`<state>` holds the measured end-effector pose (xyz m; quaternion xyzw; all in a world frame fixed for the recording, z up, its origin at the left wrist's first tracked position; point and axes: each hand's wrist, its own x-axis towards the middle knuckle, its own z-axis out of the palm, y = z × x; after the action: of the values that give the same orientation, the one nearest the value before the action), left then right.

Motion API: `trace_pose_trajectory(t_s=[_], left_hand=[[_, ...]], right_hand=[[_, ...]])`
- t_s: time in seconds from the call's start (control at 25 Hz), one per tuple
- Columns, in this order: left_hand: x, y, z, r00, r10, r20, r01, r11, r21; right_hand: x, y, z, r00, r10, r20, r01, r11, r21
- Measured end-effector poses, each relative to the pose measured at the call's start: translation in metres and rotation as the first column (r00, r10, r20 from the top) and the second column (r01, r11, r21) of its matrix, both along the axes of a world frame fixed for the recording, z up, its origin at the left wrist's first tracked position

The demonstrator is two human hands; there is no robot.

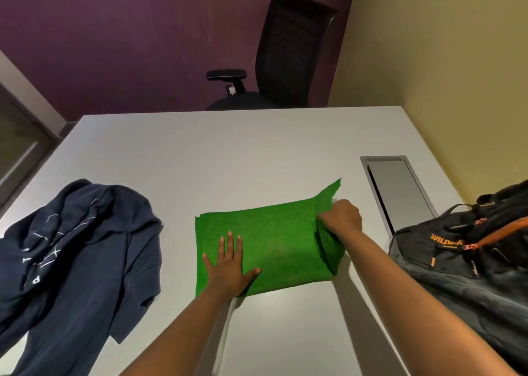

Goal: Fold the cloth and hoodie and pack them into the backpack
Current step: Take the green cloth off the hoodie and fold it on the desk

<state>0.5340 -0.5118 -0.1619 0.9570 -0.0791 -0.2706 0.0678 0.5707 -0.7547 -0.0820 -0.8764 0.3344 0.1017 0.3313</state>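
1. We see the green cloth [268, 244] lying near the middle of the white desk [217, 152], toward its near edge, flat except at its right end.
2. Our left hand [228, 264] rests palm down on the cloth's near left part, fingers straight and slightly spread, thumb out to the right; it pins the fabric to the desk.
3. Our right hand [341, 218] grips the cloth's right end, fingers curled round a gathered edge that rises off the desk; one far corner of the cloth sticks out beyond the knuckles.
4. We judge the step in hand to be a fold of the cloth, its right end about to be carried leftward over the pinned part. How many folds it already holds we cannot tell.
5. The navy hoodie [77, 252] lies crumpled and unfolded at the desk's left edge, partly hanging over the near side, well apart from the cloth.
6. The black backpack [463, 261] with orange trim lies at the desk's right edge, beside a recessed cable hatch [397, 192]; whether it is unzipped we cannot tell.
7. Progress: early. The cloth's fold is unfinished, the hoodie untouched, and nothing is packed.
8. A black office chair [288, 52] stands beyond the desk's far edge.
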Motion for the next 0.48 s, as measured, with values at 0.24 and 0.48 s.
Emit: trace_pose_trajectory(t_s=[0.24,0.48], left_hand=[[0.021,0.011,0.032,0.806,0.568,-0.167,-0.533,0.573,-0.623],[0.031,0.038,0.039,0.446,0.548,-0.708,-0.831,-0.040,-0.554]], right_hand=[[0.010,0.090,0.023,0.950,0.286,0.126,-0.297,0.951,0.086],[-0.021,0.159,-0.008,0.874,0.458,0.164,-0.483,0.855,0.187]])
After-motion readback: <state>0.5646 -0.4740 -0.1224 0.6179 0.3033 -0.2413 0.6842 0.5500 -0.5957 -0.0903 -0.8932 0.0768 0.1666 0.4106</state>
